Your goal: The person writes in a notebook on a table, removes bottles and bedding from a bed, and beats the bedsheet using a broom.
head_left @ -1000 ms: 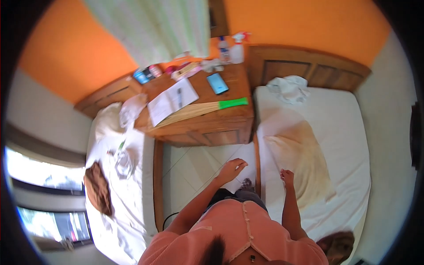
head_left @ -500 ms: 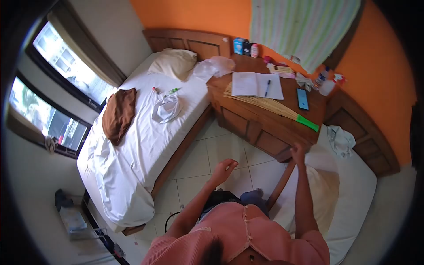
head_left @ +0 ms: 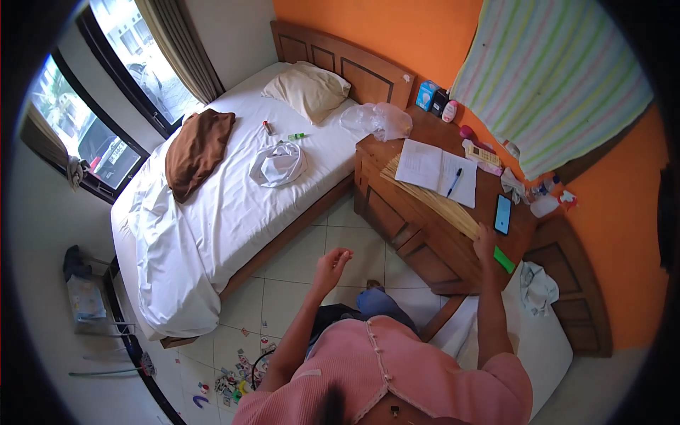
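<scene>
Broom (head_left: pixel 443 209) laid across worktop (head_left: pixel 486 195), partly covered by open notebook (head_left: pixel 423 168). Right hand (head_left: pixel 485 244) placed over broom, just beside green handle (head_left: pixel 503 260); whether broom is gripped cannot be told. Left hand (head_left: pixel 329 270) held above floor (head_left: pixel 361 248), loosely bent, half open. Pen (head_left: pixel 455 182) laid on notebook. Phone (head_left: pixel 502 214) set near handle. Beige pillow (head_left: pixel 306 92) placed on bed (head_left: pixel 241 212).
</scene>
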